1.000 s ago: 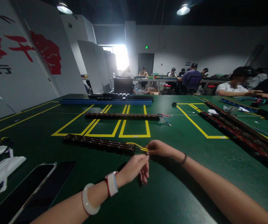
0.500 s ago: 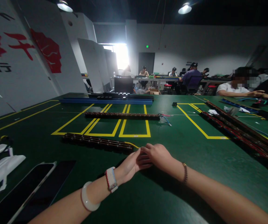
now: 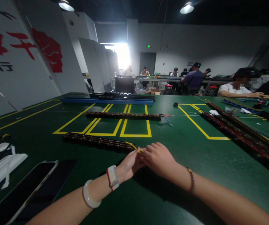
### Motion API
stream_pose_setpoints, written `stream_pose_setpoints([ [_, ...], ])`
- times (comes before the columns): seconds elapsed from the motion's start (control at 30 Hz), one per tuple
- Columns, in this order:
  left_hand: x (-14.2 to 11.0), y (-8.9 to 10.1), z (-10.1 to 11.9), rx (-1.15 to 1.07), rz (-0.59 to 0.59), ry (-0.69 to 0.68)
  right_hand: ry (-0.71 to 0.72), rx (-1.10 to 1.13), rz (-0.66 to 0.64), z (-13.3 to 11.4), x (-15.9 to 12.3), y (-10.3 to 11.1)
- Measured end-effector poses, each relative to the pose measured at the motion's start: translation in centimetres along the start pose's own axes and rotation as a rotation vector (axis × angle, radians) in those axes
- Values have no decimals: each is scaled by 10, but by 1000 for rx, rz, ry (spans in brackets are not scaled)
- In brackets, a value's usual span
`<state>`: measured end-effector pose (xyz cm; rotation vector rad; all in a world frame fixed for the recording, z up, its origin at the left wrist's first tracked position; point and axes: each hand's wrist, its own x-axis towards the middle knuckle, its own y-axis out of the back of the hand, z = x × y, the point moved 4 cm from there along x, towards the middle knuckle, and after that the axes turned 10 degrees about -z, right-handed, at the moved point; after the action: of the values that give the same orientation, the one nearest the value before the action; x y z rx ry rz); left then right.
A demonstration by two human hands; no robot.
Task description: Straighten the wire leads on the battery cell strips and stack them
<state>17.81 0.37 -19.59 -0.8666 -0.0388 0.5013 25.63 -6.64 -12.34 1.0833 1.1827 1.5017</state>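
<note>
A long dark strip (image 3: 97,142) lies on the green table (image 3: 171,140) just in front of me, with a yellow wire (image 3: 132,145) coming out of its right end. My left hand (image 3: 129,164) and my right hand (image 3: 159,157) meet at that end, fingers closed together around the yellow wire's tip. My right hand lies partly over the left's fingertips, so the exact grip is hidden. A white bangle and a watch sit on my left wrist, a bead bracelet on my right.
A second dark strip (image 3: 123,116) with red and blue wires lies farther back inside yellow floor-tape boxes. More long strips (image 3: 239,131) run along the right. A phone (image 3: 24,190) and white plastic parts (image 3: 3,168) lie at the left. Other people sit at tables behind.
My left hand rose from the table and joined my right hand at the yellow wire. Both hands drew slightly closer to me and pressed together.
</note>
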Motion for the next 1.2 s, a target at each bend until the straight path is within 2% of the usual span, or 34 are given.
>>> stream_pose_setpoints([
  [0.23,1,1,-2,27,-32,11,-12,-83,-121,3,4,-21],
  [0.37,0,-1,-2,36,-64,21,-66,-21,-170,7,4,-17],
  [0.5,-1,-1,-1,75,-88,-3,-85,18,-93,17,3,-1],
  [0.6,-2,-2,-1,105,-93,-22,-71,-7,-16,32,5,2],
  [0.73,-4,-2,-1,146,-73,-5,-76,-26,-11,51,13,-17],
  [0.9,-6,-3,0,211,-70,22,16,10,-88,55,21,-47],
  [1.07,-5,-3,2,315,-39,68,26,62,-80,55,22,-60],
  [1.2,-9,-5,9,494,19,110,45,60,-21,58,19,-64],
])
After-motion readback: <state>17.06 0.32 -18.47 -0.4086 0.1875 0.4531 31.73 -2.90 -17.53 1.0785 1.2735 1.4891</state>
